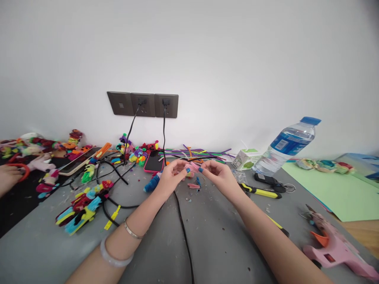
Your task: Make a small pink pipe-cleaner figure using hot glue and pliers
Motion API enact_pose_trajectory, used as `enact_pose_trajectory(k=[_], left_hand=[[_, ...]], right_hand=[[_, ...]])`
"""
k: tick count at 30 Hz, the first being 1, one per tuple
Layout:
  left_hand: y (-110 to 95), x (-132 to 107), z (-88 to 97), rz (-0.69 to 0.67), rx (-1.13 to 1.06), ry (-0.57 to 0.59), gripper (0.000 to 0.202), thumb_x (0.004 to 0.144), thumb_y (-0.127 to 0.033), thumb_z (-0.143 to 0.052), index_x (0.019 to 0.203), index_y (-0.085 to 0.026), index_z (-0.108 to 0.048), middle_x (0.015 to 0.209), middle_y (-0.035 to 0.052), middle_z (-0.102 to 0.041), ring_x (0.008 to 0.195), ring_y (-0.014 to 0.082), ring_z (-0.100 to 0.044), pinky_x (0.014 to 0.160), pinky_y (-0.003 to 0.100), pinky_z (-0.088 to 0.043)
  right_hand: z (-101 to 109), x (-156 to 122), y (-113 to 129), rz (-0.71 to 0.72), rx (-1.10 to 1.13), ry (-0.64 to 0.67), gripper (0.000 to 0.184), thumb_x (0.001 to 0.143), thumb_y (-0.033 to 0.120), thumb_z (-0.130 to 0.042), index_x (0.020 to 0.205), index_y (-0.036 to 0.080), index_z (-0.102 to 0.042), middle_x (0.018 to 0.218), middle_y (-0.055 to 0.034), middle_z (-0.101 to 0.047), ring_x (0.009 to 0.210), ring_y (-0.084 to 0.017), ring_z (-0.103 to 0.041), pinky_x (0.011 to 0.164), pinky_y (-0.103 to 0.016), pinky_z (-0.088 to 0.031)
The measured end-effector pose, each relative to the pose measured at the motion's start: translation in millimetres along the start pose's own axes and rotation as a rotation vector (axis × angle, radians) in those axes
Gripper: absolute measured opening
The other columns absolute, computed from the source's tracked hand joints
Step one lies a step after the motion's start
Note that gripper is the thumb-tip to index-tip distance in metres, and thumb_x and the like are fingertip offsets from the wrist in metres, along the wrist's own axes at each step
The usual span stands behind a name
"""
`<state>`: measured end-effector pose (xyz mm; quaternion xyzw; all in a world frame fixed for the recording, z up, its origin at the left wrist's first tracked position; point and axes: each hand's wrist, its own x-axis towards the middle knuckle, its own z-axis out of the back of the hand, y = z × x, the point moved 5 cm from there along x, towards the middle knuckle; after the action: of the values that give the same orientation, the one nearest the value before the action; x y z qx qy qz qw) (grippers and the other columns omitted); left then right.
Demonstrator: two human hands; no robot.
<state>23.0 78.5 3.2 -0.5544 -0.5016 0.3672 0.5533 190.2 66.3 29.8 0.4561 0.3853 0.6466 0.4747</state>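
Both of my hands meet over the middle of the grey table (207,236). My left hand (174,173) and my right hand (217,173) pinch a small fuzzy pink piece (194,166), which looks like bent pipe cleaner, between thumbs and fingers. Part of it is hidden by the fingertips. Just below lie a loose pink scrap (194,185) and a small blue piece (198,182). A dark blue fuzzy roll (152,183) rests beside my left wrist. Behind my hands, several coloured pipe cleaners (204,153) are spread along the wall.
Pipe-cleaner figures (81,207) and black cables (183,232) lie on the left, near a phone (154,161). Another person's hand (10,179) holds orange-handled scissors (23,171). To the right are a tilted water bottle (286,146), drink carton (245,159), yellow cutter (263,192) and pink glue gun (337,248).
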Motion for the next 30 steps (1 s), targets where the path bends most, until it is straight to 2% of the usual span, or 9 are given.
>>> enact_pose_trajectory(k=[4, 12, 16, 19, 24, 27, 30], left_hand=[[0.6, 0.1, 0.1, 0.005, 0.002, -0.003, 0.030, 0.073, -0.033, -0.074, 0.096, -0.015, -0.066, 0.091, 0.0080, -0.070, 0.079, 0.0182, -0.066, 0.061, 0.024, -0.049], [1.1, 0.1, 0.0, -0.005, 0.000, 0.002, 0.027, 0.073, -0.032, -0.074, 0.093, -0.015, -0.066, 0.091, 0.0075, -0.069, 0.079, 0.0171, -0.065, 0.061, 0.024, -0.048], [3.6, 0.7, -0.2, 0.005, -0.021, 0.010, 0.028, 0.074, -0.034, -0.073, 0.095, -0.016, -0.065, 0.090, 0.0069, -0.070, 0.077, 0.0173, -0.066, 0.060, 0.024, -0.047], [4.7, 0.8, -0.4, 0.009, -0.015, 0.017, 0.029, 0.075, -0.034, -0.072, 0.096, -0.016, -0.066, 0.092, 0.0073, -0.070, 0.079, 0.0174, -0.066, 0.060, 0.024, -0.047], [3.5, -0.3, -0.9, 0.021, -0.016, 0.021, 0.029, 0.074, -0.034, -0.073, 0.096, -0.016, -0.066, 0.095, 0.0074, -0.070, 0.083, 0.0176, -0.065, 0.063, 0.023, -0.049], [1.7, -1.0, -1.7, 0.022, -0.013, 0.027, 0.029, 0.076, -0.038, -0.072, 0.095, -0.017, -0.066, 0.093, 0.0067, -0.069, 0.083, 0.0176, -0.065, 0.064, 0.024, -0.050], [0.7, -1.2, -2.9, 0.019, -0.005, 0.047, 0.030, 0.075, -0.040, -0.073, 0.092, -0.017, -0.067, 0.091, 0.0064, -0.069, 0.084, 0.0184, -0.065, 0.066, 0.025, -0.051]], right_hand=[[-0.9, 0.4, 0.0, -0.001, 0.000, 0.004, 0.023, 0.075, 0.041, -0.064, 0.075, 0.018, -0.061, 0.069, -0.0008, -0.060, 0.060, -0.013, -0.051, 0.056, -0.026, -0.040], [-2.9, -0.9, 2.8, 0.033, -0.040, 0.039, 0.019, 0.077, 0.038, -0.062, 0.074, 0.020, -0.059, 0.061, 0.0024, -0.050, 0.056, -0.012, -0.043, 0.053, -0.025, -0.034], [6.5, -1.4, 8.0, 0.119, -0.068, -0.001, 0.020, 0.083, 0.040, -0.059, 0.084, 0.020, -0.062, 0.066, 0.0008, -0.052, 0.061, -0.014, -0.046, 0.057, -0.027, -0.037], [12.7, -2.0, 13.9, 0.226, -0.158, -0.030, 0.016, 0.086, 0.035, -0.058, 0.089, 0.020, -0.065, 0.070, -0.0004, -0.056, 0.063, -0.015, -0.048, 0.060, -0.028, -0.038], [8.6, -6.1, 24.7, 0.428, -0.230, 0.043, 0.012, 0.090, 0.026, -0.058, 0.095, 0.023, -0.069, 0.091, -0.0069, -0.064, 0.085, -0.020, -0.058, 0.070, -0.032, -0.045], [4.2, -7.5, 25.0, 0.449, -0.257, 0.108, 0.015, 0.092, 0.026, -0.057, 0.098, 0.024, -0.071, 0.094, -0.0075, -0.063, 0.091, -0.021, -0.058, 0.077, -0.035, -0.047], [3.3, -6.7, 22.0, 0.425, -0.246, 0.138, 0.017, 0.094, 0.029, -0.056, 0.101, 0.024, -0.071, 0.094, -0.0077, -0.063, 0.090, -0.021, -0.058, 0.073, -0.034, -0.046]])
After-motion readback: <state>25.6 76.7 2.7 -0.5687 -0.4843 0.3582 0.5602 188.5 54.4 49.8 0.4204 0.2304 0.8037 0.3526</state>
